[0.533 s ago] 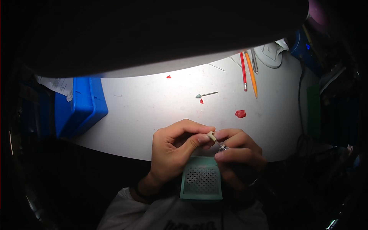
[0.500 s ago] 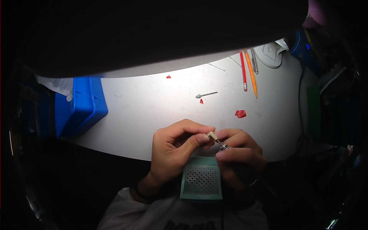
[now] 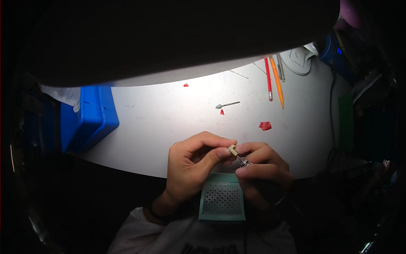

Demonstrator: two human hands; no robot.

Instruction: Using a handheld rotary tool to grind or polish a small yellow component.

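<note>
My left hand (image 3: 189, 164) pinches a small cream-coloured angular piece (image 3: 232, 149) between thumb and index finger. My right hand (image 3: 267, 164) is wrapped round a rotary handpiece (image 3: 245, 163) with a silver nose and a dark body. Its thin metal shank reaches up to the cream piece and seems to touch it; the working tip is too small to make out. Just below both hands is a pale green frame (image 3: 222, 217) with a perforated metal plate. Beyond them on the table lies a mounted grinding point (image 3: 228, 104) with a grey-green head.
Red scraps (image 3: 265, 125) lie about the white table (image 3: 148, 135). A red pencil (image 3: 268, 80), an orange pencil (image 3: 277, 82) and thin metal tools rest at the back right. A blue bin (image 3: 91, 112) stands left. A large dark lamp shade (image 3: 182, 42) overhangs the far side.
The cream piece has turned slightly between my fingers, showing a notched side. The handpiece nose has shifted a little to the left. My left hand has stayed in place.
</note>
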